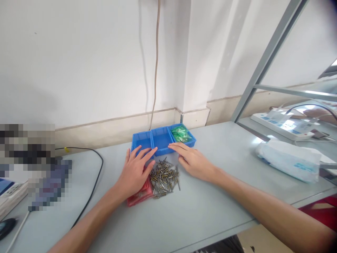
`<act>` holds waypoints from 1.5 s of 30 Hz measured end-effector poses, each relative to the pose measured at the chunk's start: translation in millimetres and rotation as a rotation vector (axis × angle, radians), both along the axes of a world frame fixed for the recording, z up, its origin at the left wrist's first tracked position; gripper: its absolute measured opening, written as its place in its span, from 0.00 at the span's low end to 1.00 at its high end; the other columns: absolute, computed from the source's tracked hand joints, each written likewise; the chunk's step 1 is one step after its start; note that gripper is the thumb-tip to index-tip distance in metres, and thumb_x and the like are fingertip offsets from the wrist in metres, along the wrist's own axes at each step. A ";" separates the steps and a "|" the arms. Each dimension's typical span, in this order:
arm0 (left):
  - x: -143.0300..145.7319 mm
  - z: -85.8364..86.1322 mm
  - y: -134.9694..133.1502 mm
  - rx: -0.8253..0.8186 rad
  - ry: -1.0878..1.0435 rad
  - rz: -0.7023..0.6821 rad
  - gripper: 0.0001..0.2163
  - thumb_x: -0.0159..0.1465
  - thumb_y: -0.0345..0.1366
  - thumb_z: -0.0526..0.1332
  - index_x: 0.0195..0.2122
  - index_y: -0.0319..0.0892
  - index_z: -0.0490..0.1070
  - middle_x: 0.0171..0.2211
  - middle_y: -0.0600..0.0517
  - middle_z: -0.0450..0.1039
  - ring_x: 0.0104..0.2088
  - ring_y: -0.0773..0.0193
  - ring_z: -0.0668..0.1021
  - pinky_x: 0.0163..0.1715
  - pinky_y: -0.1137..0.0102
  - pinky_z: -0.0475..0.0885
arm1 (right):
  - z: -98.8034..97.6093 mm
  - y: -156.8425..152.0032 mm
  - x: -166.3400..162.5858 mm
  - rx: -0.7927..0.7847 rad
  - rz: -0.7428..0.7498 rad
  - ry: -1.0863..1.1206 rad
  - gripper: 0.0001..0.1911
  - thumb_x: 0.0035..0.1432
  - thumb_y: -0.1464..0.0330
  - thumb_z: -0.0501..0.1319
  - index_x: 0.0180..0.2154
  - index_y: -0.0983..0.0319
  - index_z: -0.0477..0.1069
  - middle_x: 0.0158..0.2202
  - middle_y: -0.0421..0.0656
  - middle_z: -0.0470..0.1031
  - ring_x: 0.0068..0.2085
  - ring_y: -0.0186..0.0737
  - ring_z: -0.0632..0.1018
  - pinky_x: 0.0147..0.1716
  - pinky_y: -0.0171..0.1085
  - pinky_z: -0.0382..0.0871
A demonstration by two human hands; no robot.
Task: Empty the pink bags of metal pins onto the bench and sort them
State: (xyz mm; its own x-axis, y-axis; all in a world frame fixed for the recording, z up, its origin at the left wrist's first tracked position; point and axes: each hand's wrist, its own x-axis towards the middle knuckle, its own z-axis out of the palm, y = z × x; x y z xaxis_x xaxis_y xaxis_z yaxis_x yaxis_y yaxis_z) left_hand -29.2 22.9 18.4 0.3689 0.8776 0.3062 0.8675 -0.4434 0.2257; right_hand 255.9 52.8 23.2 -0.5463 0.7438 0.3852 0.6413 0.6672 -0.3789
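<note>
Three blue plastic bins stand side by side against the wall: a left bin (pixel 142 136), a middle bin (pixel 162 140) and a right bin (pixel 192 143). Green plastic packets (pixel 181 133) lie in the right one, while no contents show in the other two. My left hand (pixel 135 174) has its fingers spread at the front of the left bin, partly covering it. With fingers stretched out, my right hand (pixel 196 163) reaches the front edge near the middle and right bins. Between my hands lies a loose pile of blind rivets (pixel 164 177). Red plastic packaging (pixel 139 198) sits partly hidden under my left hand.
A black cable (pixel 101 165) curves over the grey table (pixel 210 200) at left, near a power strip (pixel 12 196) and blurred items. On the right are a tissue pack (pixel 289 160), a slanted metal frame (pixel 263 66) and another power strip (pixel 280 126) behind it.
</note>
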 end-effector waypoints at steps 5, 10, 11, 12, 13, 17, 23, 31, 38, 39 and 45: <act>-0.4 -1.1 0.3 0.014 0.000 -0.006 0.23 0.80 0.48 0.50 0.74 0.62 0.59 0.69 0.53 0.69 0.74 0.44 0.60 0.73 0.32 0.46 | -3.8 0.4 -2.7 0.048 0.019 0.052 0.30 0.69 0.77 0.52 0.69 0.58 0.68 0.69 0.49 0.72 0.70 0.49 0.72 0.70 0.58 0.67; 1.3 -1.3 -1.3 0.056 0.032 0.014 0.23 0.79 0.48 0.51 0.75 0.61 0.59 0.72 0.52 0.65 0.76 0.42 0.57 0.73 0.31 0.46 | -5.4 0.5 -3.1 0.052 0.023 0.066 0.30 0.69 0.77 0.51 0.69 0.59 0.68 0.69 0.49 0.71 0.70 0.49 0.72 0.71 0.58 0.66; 1.6 -1.0 -1.7 0.067 0.043 0.017 0.23 0.79 0.48 0.51 0.75 0.61 0.59 0.74 0.52 0.62 0.77 0.42 0.55 0.73 0.31 0.46 | -5.4 0.7 -2.9 0.054 0.024 0.068 0.30 0.69 0.78 0.51 0.68 0.60 0.68 0.69 0.50 0.71 0.70 0.49 0.72 0.71 0.58 0.66; 1.8 -0.6 -2.0 0.075 0.052 0.015 0.24 0.79 0.48 0.51 0.75 0.61 0.59 0.76 0.53 0.58 0.77 0.41 0.53 0.73 0.31 0.46 | -5.3 1.0 -2.6 0.053 0.027 0.068 0.30 0.68 0.78 0.51 0.68 0.61 0.68 0.69 0.50 0.71 0.70 0.49 0.72 0.71 0.58 0.66; 1.9 -0.2 -2.3 0.081 0.060 0.011 0.24 0.79 0.48 0.51 0.75 0.60 0.58 0.77 0.53 0.55 0.78 0.41 0.51 0.73 0.32 0.46 | -5.1 1.4 -2.4 0.052 0.030 0.068 0.30 0.68 0.78 0.51 0.68 0.61 0.68 0.69 0.51 0.71 0.70 0.49 0.71 0.71 0.57 0.66; 1.9 1.1 -1.9 0.067 0.075 -0.011 0.24 0.80 0.48 0.49 0.76 0.59 0.56 0.78 0.56 0.53 0.79 0.43 0.48 0.74 0.33 0.44 | -5.8 2.3 -1.5 0.056 0.046 0.074 0.30 0.68 0.78 0.51 0.68 0.61 0.68 0.69 0.50 0.71 0.69 0.49 0.72 0.71 0.57 0.66; 2.1 1.8 -0.8 0.041 0.077 -0.012 0.24 0.80 0.49 0.49 0.76 0.59 0.56 0.77 0.57 0.55 0.78 0.43 0.50 0.74 0.33 0.43 | -2.6 -0.7 -0.9 0.049 0.055 0.085 0.30 0.69 0.77 0.51 0.68 0.57 0.68 0.69 0.48 0.72 0.69 0.49 0.72 0.70 0.58 0.67; -0.5 0.0 -0.3 0.052 0.064 -0.029 0.24 0.80 0.48 0.49 0.76 0.60 0.55 0.77 0.56 0.56 0.78 0.42 0.52 0.74 0.33 0.44 | 60.1 12.3 26.5 0.148 0.023 0.026 0.26 0.71 0.69 0.58 0.68 0.52 0.68 0.67 0.47 0.73 0.67 0.57 0.73 0.69 0.61 0.65; 0.1 0.1 -0.7 0.055 0.088 -0.017 0.24 0.80 0.49 0.50 0.76 0.61 0.56 0.77 0.57 0.55 0.78 0.42 0.52 0.74 0.31 0.45 | 67.0 55.0 65.8 0.008 -0.060 -0.104 0.29 0.71 0.57 0.62 0.69 0.56 0.65 0.68 0.51 0.71 0.67 0.60 0.72 0.67 0.59 0.66; 0.1 0.6 -0.9 0.061 0.092 -0.010 0.24 0.80 0.49 0.49 0.76 0.61 0.56 0.77 0.57 0.56 0.78 0.42 0.52 0.73 0.31 0.45 | 63.1 59.8 68.2 -0.030 -0.075 -0.084 0.29 0.71 0.57 0.62 0.68 0.56 0.66 0.67 0.50 0.71 0.67 0.59 0.73 0.67 0.59 0.67; 2.1 13.1 -7.1 0.161 0.062 0.051 0.23 0.79 0.48 0.50 0.73 0.56 0.62 0.74 0.53 0.62 0.77 0.44 0.57 0.75 0.35 0.47 | 38.4 71.2 70.9 -0.123 -0.342 0.118 0.24 0.71 0.59 0.60 0.64 0.60 0.68 0.63 0.54 0.75 0.48 0.51 0.84 0.49 0.48 0.78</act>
State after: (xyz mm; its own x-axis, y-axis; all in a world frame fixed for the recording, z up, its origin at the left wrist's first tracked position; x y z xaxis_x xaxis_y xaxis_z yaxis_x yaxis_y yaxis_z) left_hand -27.2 15.8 31.5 0.3479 0.8371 0.4223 0.8998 -0.4247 0.1005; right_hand 326.8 123.9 61.7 -0.2156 0.9201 0.3269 0.7661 0.3670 -0.5277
